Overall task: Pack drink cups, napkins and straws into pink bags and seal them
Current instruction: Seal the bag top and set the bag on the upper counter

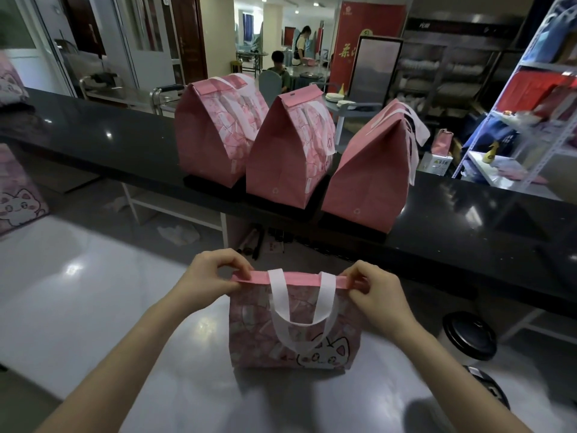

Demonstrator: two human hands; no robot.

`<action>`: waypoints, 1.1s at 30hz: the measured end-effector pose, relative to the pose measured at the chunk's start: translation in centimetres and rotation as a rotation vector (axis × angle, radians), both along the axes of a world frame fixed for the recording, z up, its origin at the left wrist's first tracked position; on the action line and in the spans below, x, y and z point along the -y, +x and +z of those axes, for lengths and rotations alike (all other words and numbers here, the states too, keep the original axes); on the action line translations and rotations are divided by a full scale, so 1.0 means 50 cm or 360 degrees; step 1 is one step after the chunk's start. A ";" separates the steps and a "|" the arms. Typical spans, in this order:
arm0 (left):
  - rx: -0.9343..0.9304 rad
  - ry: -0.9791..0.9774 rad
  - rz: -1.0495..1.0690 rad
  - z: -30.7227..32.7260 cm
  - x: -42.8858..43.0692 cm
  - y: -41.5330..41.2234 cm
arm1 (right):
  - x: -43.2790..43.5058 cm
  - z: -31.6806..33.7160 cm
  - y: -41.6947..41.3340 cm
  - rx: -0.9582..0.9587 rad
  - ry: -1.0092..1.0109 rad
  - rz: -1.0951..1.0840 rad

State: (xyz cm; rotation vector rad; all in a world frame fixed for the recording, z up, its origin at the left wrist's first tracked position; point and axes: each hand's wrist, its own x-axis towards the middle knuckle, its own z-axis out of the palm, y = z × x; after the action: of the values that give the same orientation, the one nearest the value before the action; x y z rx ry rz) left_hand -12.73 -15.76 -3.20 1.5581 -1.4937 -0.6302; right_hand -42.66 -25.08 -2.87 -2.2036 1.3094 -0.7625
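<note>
A pink bag with a cat print [295, 339] stands upright on the white counter [93, 292] in front of me. Its top edge is folded over into a flat pink strip, and a white handle hangs down its front. My left hand [215, 273] pinches the left end of that folded strip. My right hand [374, 285] pinches the right end. Three more pink bags stand in a row on the black ledge [468, 220] behind: the left bag [212, 129], the middle bag [284, 148] and the right bag [371, 170], all with closed tops.
Two cups with black lids stand at the right: one [470, 335] near the counter edge, another [487, 389] lower and partly cut off. More cat-print pink bags [15, 189] lie at the far left. A metal shelf [530, 104] stands at the back right. People sit far behind.
</note>
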 end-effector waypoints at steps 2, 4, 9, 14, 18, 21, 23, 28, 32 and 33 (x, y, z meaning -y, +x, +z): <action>0.0097 -0.0188 0.0131 -0.011 0.005 -0.007 | 0.000 0.012 -0.006 0.0023 0.0020 0.0080; 0.0285 -0.0341 0.0183 -0.019 0.010 -0.017 | -0.001 0.014 -0.011 -0.0102 -0.0087 0.0121; 0.0640 -0.0290 0.0015 -0.031 0.007 -0.020 | -0.001 0.008 -0.035 -0.0434 -0.0256 0.0279; 0.0657 -0.0282 -0.0026 -0.005 0.011 -0.024 | 0.001 0.025 -0.026 -0.0325 -0.0133 0.0305; 0.0684 -0.0243 -0.0044 -0.009 0.028 -0.042 | 0.005 0.031 0.004 -0.0316 -0.0057 0.0225; 0.0710 -0.0300 -0.0032 -0.016 0.033 -0.048 | 0.006 0.025 0.014 -0.0260 -0.0095 0.0126; 0.0688 -0.0322 -0.0004 -0.018 0.036 -0.053 | 0.007 0.023 0.018 -0.0226 -0.0109 0.0102; 0.0597 -0.0188 -0.0088 -0.003 0.040 -0.045 | 0.024 0.040 0.003 -0.0244 0.0233 0.0174; 0.0496 -0.0125 -0.0125 0.022 0.044 -0.053 | 0.023 0.061 0.019 -0.0209 0.0252 0.0308; 0.0596 -0.0120 -0.0169 0.026 0.047 -0.063 | 0.018 0.062 0.031 -0.0251 0.0233 0.0336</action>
State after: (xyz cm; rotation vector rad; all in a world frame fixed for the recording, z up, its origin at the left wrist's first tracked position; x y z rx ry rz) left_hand -15.90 -18.09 -1.88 1.6072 -1.8647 -0.3464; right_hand -41.13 -25.97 0.23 -2.2732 1.1403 -0.4083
